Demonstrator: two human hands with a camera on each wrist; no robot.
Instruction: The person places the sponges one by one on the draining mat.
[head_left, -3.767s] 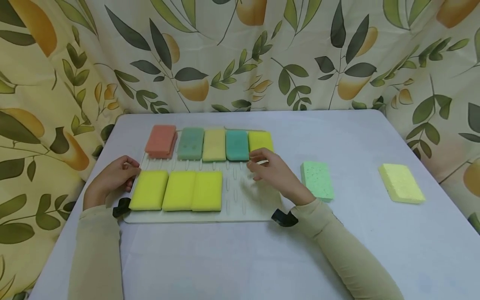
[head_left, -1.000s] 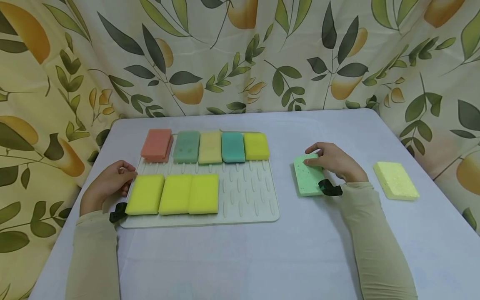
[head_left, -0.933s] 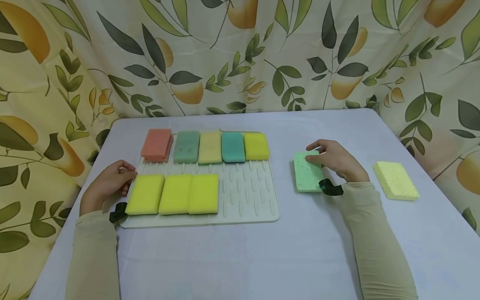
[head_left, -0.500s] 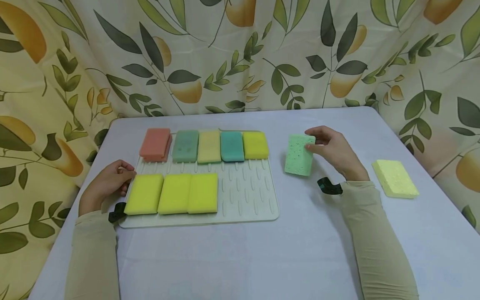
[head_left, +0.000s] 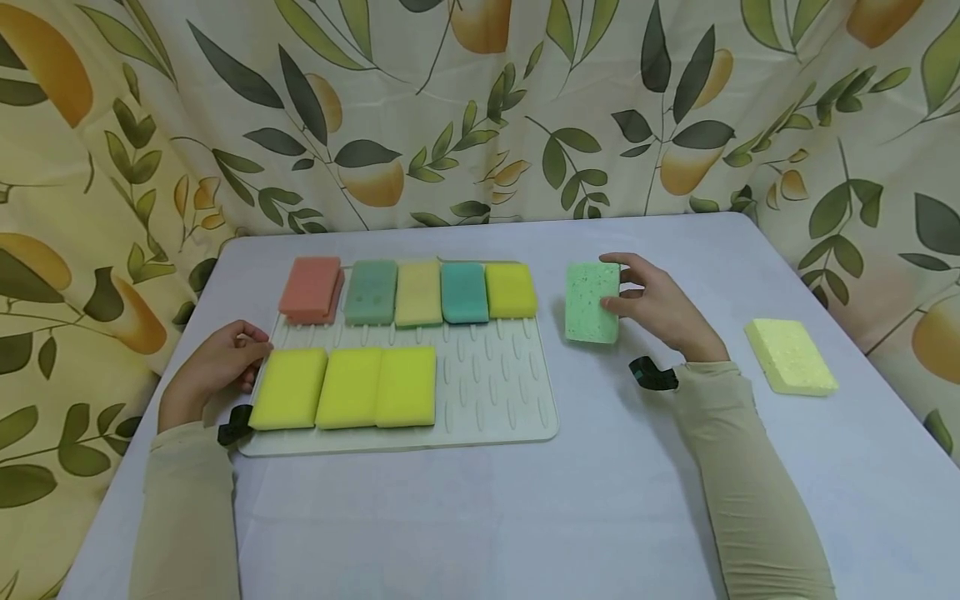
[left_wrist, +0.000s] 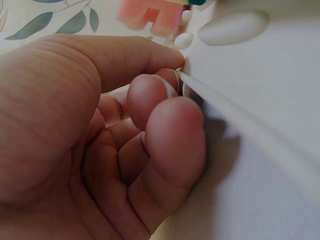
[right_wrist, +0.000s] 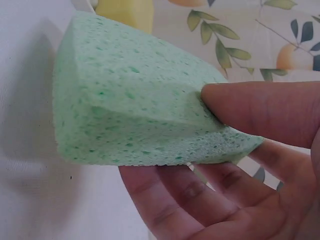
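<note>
My right hand (head_left: pixel 663 308) holds a light green sponge (head_left: pixel 588 302) above the table, right of the white ribbed mat (head_left: pixel 495 383). In the right wrist view the thumb presses one face of the porous green sponge (right_wrist: pixel 125 95), and the other fingers lie under it. My left hand (head_left: pixel 217 371) stays at the mat's left edge. The left wrist view shows its thumb and fingertips pinching the mat's thin rim (left_wrist: pixel 245 125). Yellow sponges (head_left: pixel 288 388) form the mat's front row.
Along the mat's back stand a coral sponge (head_left: pixel 311 287), a green one (head_left: pixel 371 292), a pale yellow one (head_left: pixel 418 293), a teal one (head_left: pixel 464 292) and a bright yellow one (head_left: pixel 512 290). A pale yellow sponge (head_left: pixel 791 357) lies at the table's right. A patterned curtain (head_left: pixel 465 108) hangs behind.
My right hand has gone from the mat's right side to the light green sponge, gripped it, lifted it and shifted it back and left. The left hand keeps its place.
</note>
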